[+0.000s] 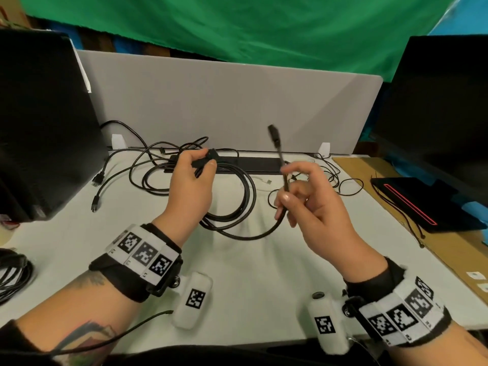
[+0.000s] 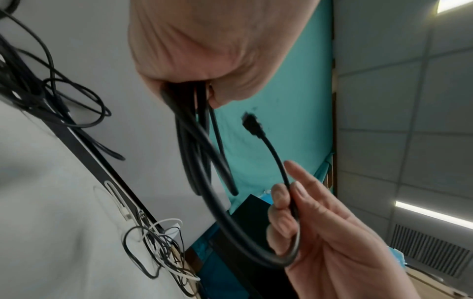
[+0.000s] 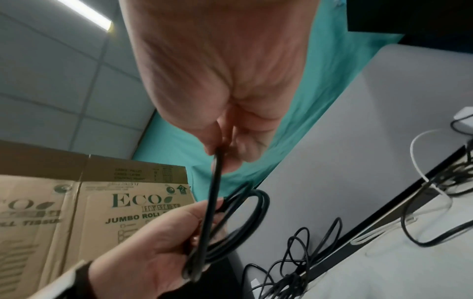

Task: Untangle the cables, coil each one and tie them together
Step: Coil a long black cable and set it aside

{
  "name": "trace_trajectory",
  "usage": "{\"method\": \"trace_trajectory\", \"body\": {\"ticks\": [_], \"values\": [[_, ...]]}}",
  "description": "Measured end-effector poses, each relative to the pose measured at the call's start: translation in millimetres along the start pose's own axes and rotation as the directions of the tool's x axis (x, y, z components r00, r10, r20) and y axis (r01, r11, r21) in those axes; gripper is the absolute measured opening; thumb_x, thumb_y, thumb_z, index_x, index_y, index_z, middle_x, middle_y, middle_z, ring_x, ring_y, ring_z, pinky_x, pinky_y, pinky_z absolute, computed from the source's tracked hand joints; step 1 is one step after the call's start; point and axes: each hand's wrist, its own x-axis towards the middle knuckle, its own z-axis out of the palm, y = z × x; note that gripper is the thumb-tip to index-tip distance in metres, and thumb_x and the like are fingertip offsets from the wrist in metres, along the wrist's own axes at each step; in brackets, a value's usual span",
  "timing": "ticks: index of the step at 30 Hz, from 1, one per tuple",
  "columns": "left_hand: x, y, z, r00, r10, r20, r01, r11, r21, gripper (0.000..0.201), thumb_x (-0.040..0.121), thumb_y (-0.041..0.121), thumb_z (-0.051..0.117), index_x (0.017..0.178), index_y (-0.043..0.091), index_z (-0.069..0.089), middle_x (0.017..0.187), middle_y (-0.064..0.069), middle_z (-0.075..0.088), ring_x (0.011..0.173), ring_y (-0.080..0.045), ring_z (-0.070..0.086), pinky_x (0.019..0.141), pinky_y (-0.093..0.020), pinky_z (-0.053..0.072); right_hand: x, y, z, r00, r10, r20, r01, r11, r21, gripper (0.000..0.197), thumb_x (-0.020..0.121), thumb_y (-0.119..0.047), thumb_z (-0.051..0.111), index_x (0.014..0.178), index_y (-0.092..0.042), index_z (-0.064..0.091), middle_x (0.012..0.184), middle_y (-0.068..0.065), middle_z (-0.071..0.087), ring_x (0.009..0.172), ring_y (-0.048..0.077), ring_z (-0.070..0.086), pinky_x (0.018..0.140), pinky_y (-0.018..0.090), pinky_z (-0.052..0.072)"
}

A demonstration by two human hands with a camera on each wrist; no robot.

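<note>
My left hand [image 1: 207, 162] grips a thick black cable coil [image 1: 237, 199] that hangs in several loops over the white table [image 1: 250, 273]. Its free end runs in an arc to my right hand [image 1: 286, 186], which pinches it between thumb and fingers. The connector [image 1: 274, 136] points up above that hand. In the left wrist view the coil [image 2: 194, 141] drops from my left hand [image 2: 204, 87], and the right hand [image 2: 289, 204] holds the end below the connector [image 2: 252, 124]. In the right wrist view my right hand [image 3: 225, 149] pinches the cable end [image 3: 213, 192] in front of the left hand [image 3: 163, 242].
A tangle of thin black cables [image 1: 142, 159] and a white cable [image 1: 262, 182] lie by a black strip [image 1: 258, 163] at the grey divider [image 1: 224, 101]. Dark monitors [image 1: 39, 122] stand left and right. A black device [image 1: 414, 204] lies right, another cable bundle [image 1: 13, 270] left.
</note>
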Motion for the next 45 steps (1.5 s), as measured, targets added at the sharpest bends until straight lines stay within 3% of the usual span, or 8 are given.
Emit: {"method": "trace_trajectory", "body": {"ticks": [7,11,15,20,26,33,42,45], "values": [[-13,6,8,0.996,-0.078,0.042,0.081,0.993,-0.082,0.018,0.098,0.03,0.059,0.106,0.046,0.056,0.099,0.004,0.061,0.065,-0.005,0.047,0.062,-0.025,0.041,-5,7,4,0.969,0.235,0.081,-0.224,0.967,-0.121,0.013,0.097,-0.012,0.059,0.1,-0.022,0.068,0.069,0.003,0.066,0.059,0.019,0.061,0.061,0.045,0.057],[-27,10,14,0.993,0.038,0.115,-0.032,0.998,-0.06,0.018,0.1,0.027,0.059,0.112,0.04,0.058,0.077,0.018,0.056,0.061,0.003,0.053,0.058,-0.013,0.042,-7,12,7,0.937,0.34,0.074,-0.323,0.93,-0.178,0.012,0.093,-0.013,0.063,0.092,-0.023,0.07,0.065,0.004,0.07,0.05,0.012,0.061,0.048,0.022,0.048],[-34,17,19,0.953,-0.017,0.301,0.065,0.986,-0.151,0.018,0.101,0.024,0.057,0.117,0.033,0.06,0.063,0.007,0.044,0.049,-0.001,0.038,0.046,-0.017,0.031,-5,14,9,0.924,0.377,-0.062,-0.38,0.923,-0.055,0.024,0.091,-0.015,0.068,0.097,-0.031,0.051,0.058,0.014,0.065,0.037,0.014,0.052,0.037,0.022,0.038],[-39,25,21,0.859,-0.128,0.495,0.302,0.908,-0.29,0.02,0.103,0.02,0.053,0.121,0.027,0.058,0.058,0.011,0.039,0.045,-0.005,0.026,0.039,-0.016,0.024,-2,17,8,0.865,0.4,-0.303,-0.42,0.907,-0.002,0.048,0.078,-0.035,0.081,0.109,-0.029,0.046,0.052,-0.006,0.051,0.045,0.009,0.046,0.048,0.018,0.04],[-44,24,23,0.758,-0.142,0.637,0.4,0.872,-0.282,0.02,0.103,0.022,0.052,0.119,0.029,0.062,0.061,0.009,0.037,0.042,-0.002,0.024,0.036,-0.013,0.023,-1,7,12,0.734,0.619,0.279,-0.663,0.564,0.493,0.028,0.097,-0.003,0.042,0.121,-0.01,0.056,0.091,0.029,0.072,0.079,0.038,0.074,0.068,0.037,0.061],[-37,23,19,0.779,-0.196,0.596,0.428,0.861,-0.276,0.019,0.103,0.023,0.053,0.119,0.028,0.062,0.062,0.01,0.039,0.045,-0.003,0.023,0.037,-0.013,0.023,9,11,3,0.775,0.606,0.18,-0.457,0.34,0.822,0.023,0.08,-0.012,0.067,0.099,0.0,0.071,0.087,0.014,0.069,0.079,0.02,0.069,0.07,0.025,0.059],[-24,20,13,0.819,-0.26,0.512,0.424,0.875,-0.234,0.012,0.104,0.024,0.053,0.115,0.027,0.056,0.057,0.011,0.04,0.044,-0.005,0.024,0.038,-0.015,0.024,18,20,-33,0.633,0.738,-0.233,-0.274,0.495,0.824,0.022,0.095,0.012,0.05,0.104,-0.008,0.056,0.082,0.014,0.069,0.07,0.02,0.071,0.067,0.034,0.063],[-23,15,13,0.819,-0.28,0.501,0.388,0.913,-0.124,0.009,0.104,0.029,0.052,0.112,0.025,0.054,0.056,0.012,0.04,0.043,-0.004,0.026,0.039,-0.016,0.026,17,22,-27,0.671,0.694,-0.262,-0.196,0.507,0.839,0.027,0.096,0.009,0.052,0.107,-0.014,0.044,0.078,0.014,0.074,0.066,0.019,0.07,0.066,0.034,0.062]]}}
